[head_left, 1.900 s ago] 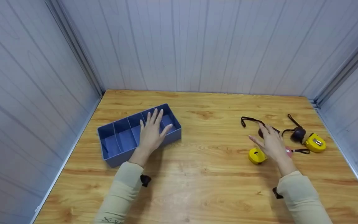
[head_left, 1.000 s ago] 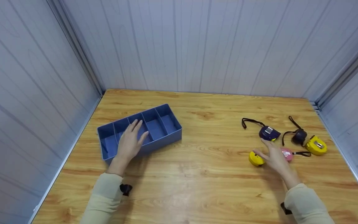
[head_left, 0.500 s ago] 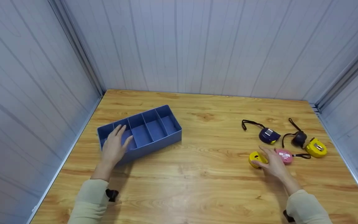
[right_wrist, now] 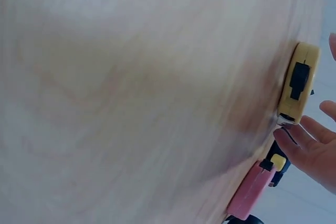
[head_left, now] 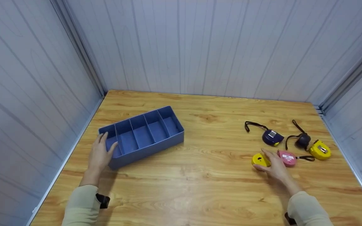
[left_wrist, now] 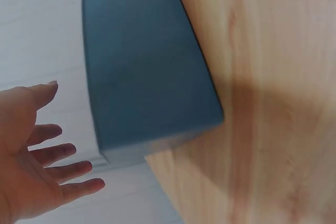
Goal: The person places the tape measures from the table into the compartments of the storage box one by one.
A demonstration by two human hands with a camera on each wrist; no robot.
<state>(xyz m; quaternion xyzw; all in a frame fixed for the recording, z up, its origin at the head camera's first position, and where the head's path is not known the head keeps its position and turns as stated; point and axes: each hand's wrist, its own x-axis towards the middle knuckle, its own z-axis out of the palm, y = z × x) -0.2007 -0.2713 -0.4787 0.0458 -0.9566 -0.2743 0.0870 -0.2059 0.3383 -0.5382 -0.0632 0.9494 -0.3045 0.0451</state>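
My left hand [head_left: 98,156] hovers at the near left end of a blue divided box [head_left: 146,151], its fingers spread over the end compartment in the head view. In the left wrist view the thumb and fingers stand apart from the box's side wall. My right hand [head_left: 276,166] is around a small yellow tape measure [head_left: 259,160] lying on the table, the thumb on its near side and the index finger beyond it. The right wrist view shows the fingertips [right_wrist: 283,136] right at one end of that tape measure. A pink tape measure [head_left: 287,158] lies just right of the hand.
Behind the right hand lies a dark blue tape measure [head_left: 272,137] with a black strap. Further right are a black tape measure [head_left: 303,140] and a larger yellow tape measure [head_left: 320,150]. Pale panels [head_left: 187,47] wall in the wooden table [head_left: 206,194] at the back and sides.
My left hand has moved left and nearer along the box to its end compartment. The right hand has come down around the small yellow tape measure. The box has stayed in place.
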